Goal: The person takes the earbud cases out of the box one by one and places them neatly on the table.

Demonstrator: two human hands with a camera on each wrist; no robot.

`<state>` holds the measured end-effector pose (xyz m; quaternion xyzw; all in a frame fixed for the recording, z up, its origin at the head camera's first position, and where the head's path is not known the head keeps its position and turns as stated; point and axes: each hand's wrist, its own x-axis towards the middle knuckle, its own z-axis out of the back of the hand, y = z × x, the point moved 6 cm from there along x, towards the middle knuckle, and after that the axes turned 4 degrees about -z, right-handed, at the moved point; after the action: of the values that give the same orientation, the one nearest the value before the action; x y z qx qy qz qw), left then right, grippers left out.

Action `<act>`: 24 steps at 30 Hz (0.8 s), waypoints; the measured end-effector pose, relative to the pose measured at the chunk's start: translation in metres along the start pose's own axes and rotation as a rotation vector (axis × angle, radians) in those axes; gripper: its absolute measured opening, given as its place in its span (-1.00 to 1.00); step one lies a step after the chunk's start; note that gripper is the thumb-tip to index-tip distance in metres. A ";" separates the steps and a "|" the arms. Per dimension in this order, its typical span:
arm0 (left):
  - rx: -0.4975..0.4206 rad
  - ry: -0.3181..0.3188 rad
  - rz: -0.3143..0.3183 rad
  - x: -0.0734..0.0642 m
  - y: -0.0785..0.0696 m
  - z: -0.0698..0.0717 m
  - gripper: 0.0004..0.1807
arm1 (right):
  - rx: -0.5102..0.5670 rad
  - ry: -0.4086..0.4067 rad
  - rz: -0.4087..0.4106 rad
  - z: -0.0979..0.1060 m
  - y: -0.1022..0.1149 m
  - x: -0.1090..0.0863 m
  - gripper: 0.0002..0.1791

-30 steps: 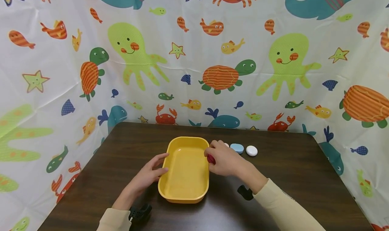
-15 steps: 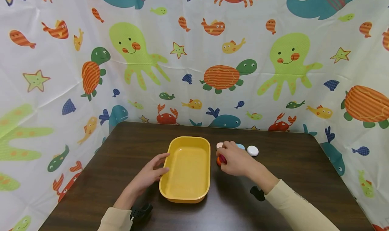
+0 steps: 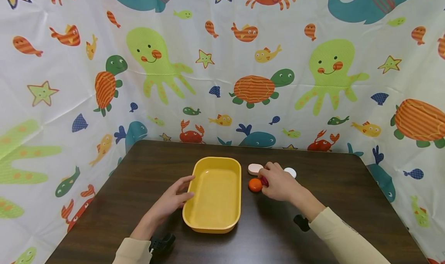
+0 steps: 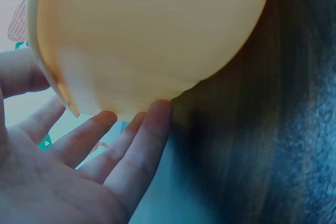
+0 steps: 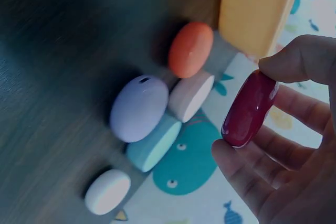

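Note:
My left hand (image 3: 170, 198) touches the left side of a yellow rectangular tray (image 3: 212, 194) with rounded corners. Its fingertips (image 4: 159, 111) rest against the tray's outer wall in the left wrist view. My right hand (image 3: 281, 185) pinches a glossy dark red oval piece (image 5: 249, 109) between thumb and fingertips, held off the table. Beside that hand, on the table, lie a smooth orange piece (image 3: 255, 185) and a pale pink oblong one (image 3: 255, 169). The right wrist view also has a lavender oval (image 5: 139, 108) with a small dark slot and a light blue oblong (image 5: 154, 142); the hand hides both from the head view.
A white round piece (image 3: 290, 173) lies just beyond my right hand. The dark wooden table (image 3: 333, 187) ends at the back against a curtain (image 3: 208, 82) printed with sea animals. Black wrist straps (image 3: 162, 242) are on both arms.
My right hand has moved right, away from the tray's edge, still pinching the dark red piece. The orange and pale pink pieces have come into sight; the light blue one is now covered. The left hand stays.

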<state>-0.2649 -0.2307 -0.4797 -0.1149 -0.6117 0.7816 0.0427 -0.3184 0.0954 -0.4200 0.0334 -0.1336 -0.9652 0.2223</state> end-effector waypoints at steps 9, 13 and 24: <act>-0.007 0.005 -0.010 0.001 0.002 0.000 -0.34 | -0.018 -0.019 -0.006 -0.003 -0.023 -0.004 -0.75; -0.006 0.009 -0.008 0.002 0.002 0.000 -0.33 | -0.007 -0.004 -0.056 -0.005 -0.036 -0.004 -0.75; -0.001 0.003 -0.008 0.002 0.004 0.000 -0.33 | -0.001 0.013 -0.137 -0.008 -0.062 -0.008 -0.76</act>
<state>-0.2671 -0.2314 -0.4835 -0.1137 -0.6123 0.7810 0.0467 -0.3361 0.1504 -0.4447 0.0487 -0.1288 -0.9780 0.1564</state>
